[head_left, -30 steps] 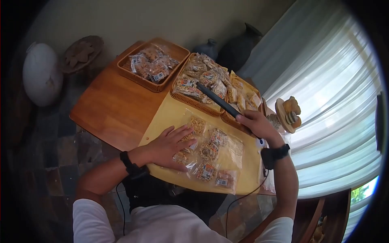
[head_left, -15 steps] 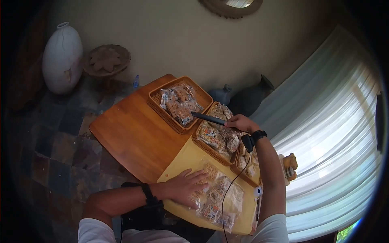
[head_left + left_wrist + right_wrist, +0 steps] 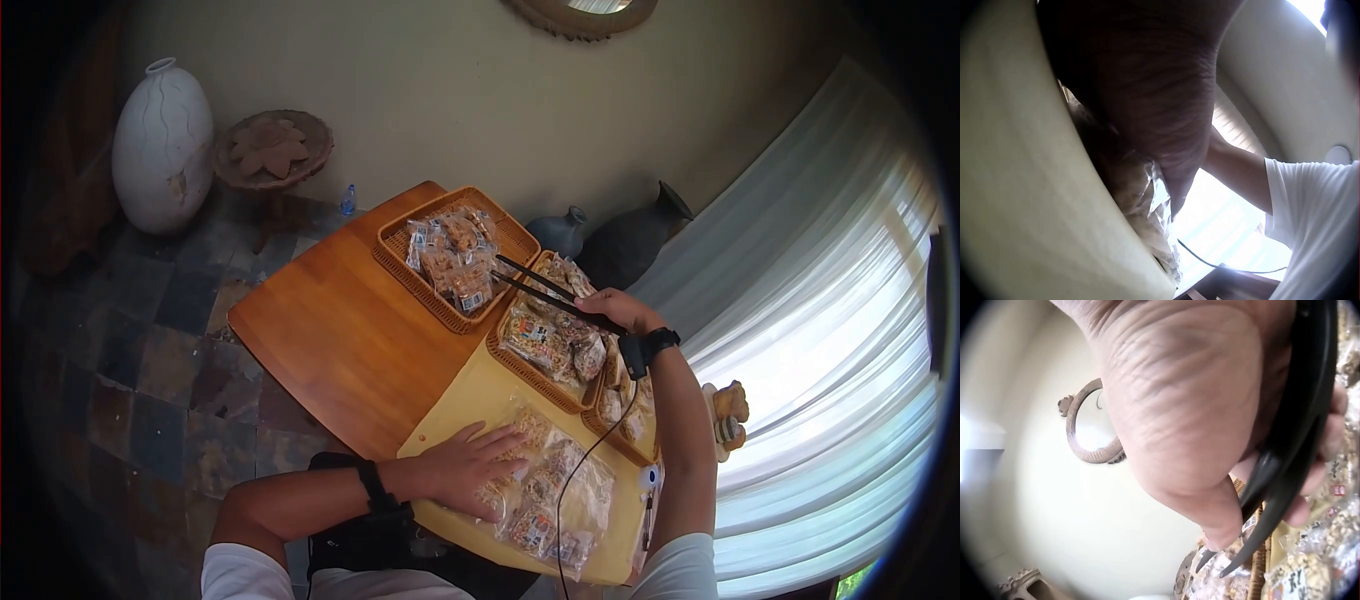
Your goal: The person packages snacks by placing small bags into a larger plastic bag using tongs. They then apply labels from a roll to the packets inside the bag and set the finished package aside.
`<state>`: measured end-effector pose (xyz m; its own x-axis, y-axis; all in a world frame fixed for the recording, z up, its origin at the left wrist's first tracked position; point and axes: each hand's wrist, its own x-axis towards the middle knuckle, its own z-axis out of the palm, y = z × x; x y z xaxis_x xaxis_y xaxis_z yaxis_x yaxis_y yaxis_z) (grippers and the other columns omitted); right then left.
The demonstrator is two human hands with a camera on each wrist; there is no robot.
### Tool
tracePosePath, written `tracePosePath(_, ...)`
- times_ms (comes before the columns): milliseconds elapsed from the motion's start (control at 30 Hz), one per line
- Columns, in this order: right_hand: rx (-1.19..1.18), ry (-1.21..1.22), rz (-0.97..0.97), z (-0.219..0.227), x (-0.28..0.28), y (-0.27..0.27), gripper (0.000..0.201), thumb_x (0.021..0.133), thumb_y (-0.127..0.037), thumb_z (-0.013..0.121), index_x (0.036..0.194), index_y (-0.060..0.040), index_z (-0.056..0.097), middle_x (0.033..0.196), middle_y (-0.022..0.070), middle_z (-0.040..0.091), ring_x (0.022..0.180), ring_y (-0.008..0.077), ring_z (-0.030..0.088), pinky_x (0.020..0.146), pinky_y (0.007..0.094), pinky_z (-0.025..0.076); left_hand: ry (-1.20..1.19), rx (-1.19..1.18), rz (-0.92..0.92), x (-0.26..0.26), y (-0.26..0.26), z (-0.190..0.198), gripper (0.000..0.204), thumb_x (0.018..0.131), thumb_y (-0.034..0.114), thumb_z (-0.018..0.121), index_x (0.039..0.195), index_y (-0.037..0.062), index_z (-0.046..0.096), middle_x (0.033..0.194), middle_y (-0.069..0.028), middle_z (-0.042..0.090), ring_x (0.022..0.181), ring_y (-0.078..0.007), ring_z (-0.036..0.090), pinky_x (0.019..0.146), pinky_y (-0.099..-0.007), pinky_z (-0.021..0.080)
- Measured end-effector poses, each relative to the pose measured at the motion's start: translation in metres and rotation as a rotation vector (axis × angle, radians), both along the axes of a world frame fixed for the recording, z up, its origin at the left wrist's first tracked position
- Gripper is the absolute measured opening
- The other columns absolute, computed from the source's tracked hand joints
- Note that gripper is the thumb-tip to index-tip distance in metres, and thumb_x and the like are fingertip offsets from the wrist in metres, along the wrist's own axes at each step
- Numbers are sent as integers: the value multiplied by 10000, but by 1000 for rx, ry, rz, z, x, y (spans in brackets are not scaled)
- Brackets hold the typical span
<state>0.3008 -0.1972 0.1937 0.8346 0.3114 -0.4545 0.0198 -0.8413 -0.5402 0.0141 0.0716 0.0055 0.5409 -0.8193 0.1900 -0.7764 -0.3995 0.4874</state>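
My left hand (image 3: 462, 470) rests with fingers spread on a clear plastic bag (image 3: 590, 500) of small snack packets. The bag lies on a yellow mat (image 3: 440, 400). In the left wrist view its crinkled plastic shows under the hand. My right hand (image 3: 622, 311) grips black tongs (image 3: 1310, 394) above the middle basket (image 3: 528, 374) of wrapped snacks. The two tong arms stand apart, and their tips overlap the near right rim of the far basket (image 3: 420, 287) in the head view. Wrapped brown snacks (image 3: 440, 268) fill that basket; nothing shows between the tips.
A third wicker basket (image 3: 622, 447) with packets stands at the table's right. Bare wood (image 3: 340, 330) spans the table's left. Dark jars (image 3: 630, 240) stand behind, a sheer curtain (image 3: 800, 350) hangs at right, and a cable (image 3: 575, 470) from the right wrist crosses the bag.
My right hand has moved the tongs forward from over the middle basket to the far basket, and their arms have spread. My left hand stays on the bag. The head view has tilted up.
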Motion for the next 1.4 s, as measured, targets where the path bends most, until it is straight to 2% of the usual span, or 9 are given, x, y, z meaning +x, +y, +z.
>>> tracePosePath(267, -310, -8, 135, 52, -45, 51, 648, 1003, -684, 682, 923, -69, 873, 623, 3, 585, 573, 138, 535, 584, 353, 459, 2, -22, 6, -1, -1, 1, 1056, 904, 809, 641, 1696, 150, 407, 1825, -165, 159, 1692, -351, 108, 1332, -595, 131)
tracePosePath(467, -704, -625, 356, 75, -30, 89, 660, 1013, -687, 617, 938, -77, 858, 757, 173, 726, 767, 386, 724, 743, 486, 571, -1, -47, 15, -1, 1, 1, 1052, 902, 801, 653, 1693, 150, 411, 1824, -167, 161, 1692, -354, 108, 1331, -599, 133)
tracePosePath(567, -837, -750, 511, 79, -32, 117, 650, 1028, -656, 604, 911, -63, 841, 798, 189, 744, 816, 412, 737, 766, 514, 586, 1, -42, 10, -2, 1, 2, 1050, 901, 792, 660, 1693, 151, 411, 1823, -165, 165, 1692, -351, 109, 1331, -599, 136)
tracePosePath(800, -822, -885, 513, 50, -14, 116, 697, 1031, -662, 601, 859, -23, 822, 754, 200, 728, 800, 402, 736, 764, 517, 581, 5, -53, 14, -1, 0, -2, 1054, 896, 791, 662, 1694, 150, 411, 1822, -162, 170, 1694, -342, 103, 1335, -592, 130)
tracePosePath(867, -398, -554, 193, 45, -19, 108, 720, 1033, -680, 600, 818, -30, 822, 685, 180, 684, 701, 342, 700, 717, 475, 548, 15, -53, 13, -2, 2, 0, 1055, 897, 792, 659, 1695, 148, 410, 1823, -161, 170, 1693, -342, 103, 1336, -591, 128)
tracePosePath(900, -347, -412, 121, 45, -23, 102, 718, 1028, -677, 628, 791, -27, 821, 631, 126, 643, 624, 252, 632, 676, 416, 506, 19, -56, 12, -1, 2, 2, 1056, 898, 793, 656, 1695, 146, 410, 1823, -160, 169, 1693, -341, 103, 1336, -589, 126)
tracePosePath(1000, -237, -221, 6, 15, -16, 85, 710, 1018, -662, 668, 781, -8, 812, 605, 91, 623, 587, 200, 585, 656, 382, 491, 13, -36, 8, 0, 1, 2, 1057, 903, 795, 649, 1700, 147, 402, 1825, -160, 163, 1693, -341, 100, 1337, -589, 126)
tracePosePath(1200, -139, -321, -12, -24, -26, 127, 674, 1042, -610, 667, 735, -21, 786, 657, 100, 684, 604, 203, 630, 662, 375, 510, 21, -91, -4, 0, 2, -1, 1033, 908, 762, 652, 1671, 100, 435, 1805, -194, 194, 1689, -346, 106, 1329, -607, 138)
tracePosePath(1400, 142, -140, -142, -54, -7, 141, 575, 1075, -580, 647, 939, -34, 766, 766, 36, 700, 624, 159, 620, 588, 359, 504, -4, -27, 8, 1, 2, 0, 1050, 910, 810, 630, 1685, 132, 425, 1821, -162, 174, 1690, -340, 118, 1337, -581, 138)
